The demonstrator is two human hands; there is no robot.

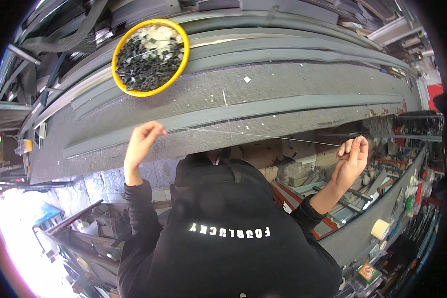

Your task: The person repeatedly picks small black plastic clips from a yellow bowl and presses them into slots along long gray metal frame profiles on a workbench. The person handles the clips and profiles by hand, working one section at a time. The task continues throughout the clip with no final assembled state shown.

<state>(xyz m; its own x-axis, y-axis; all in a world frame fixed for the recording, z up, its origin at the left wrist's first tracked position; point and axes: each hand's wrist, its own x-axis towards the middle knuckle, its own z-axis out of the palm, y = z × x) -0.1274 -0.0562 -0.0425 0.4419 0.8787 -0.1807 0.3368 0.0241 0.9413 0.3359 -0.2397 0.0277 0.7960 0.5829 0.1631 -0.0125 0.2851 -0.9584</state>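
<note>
A thin, pale strand (263,135) stretches nearly straight between my two hands, above the front part of the bench. My left hand (143,141) is closed in a pinch at its left end. My right hand (351,161) pinches the other end, past the bench's front edge. A dark, slim object (352,135) shows just behind the right fingertips; I cannot tell whether that hand touches it. Under the strand, a long flat grey strip (283,106) lies along the bench. A short white piece (224,97) lies beyond it.
Farther back on the grey bench (303,82) stands a yellow-rimmed basin (186,54) holding small black and whitish pieces. Long grey profiles (293,47) lie behind it. White scraps (247,79) dot the bench. At the right, a tape roll (380,229) rests among cluttered tools and offcuts.
</note>
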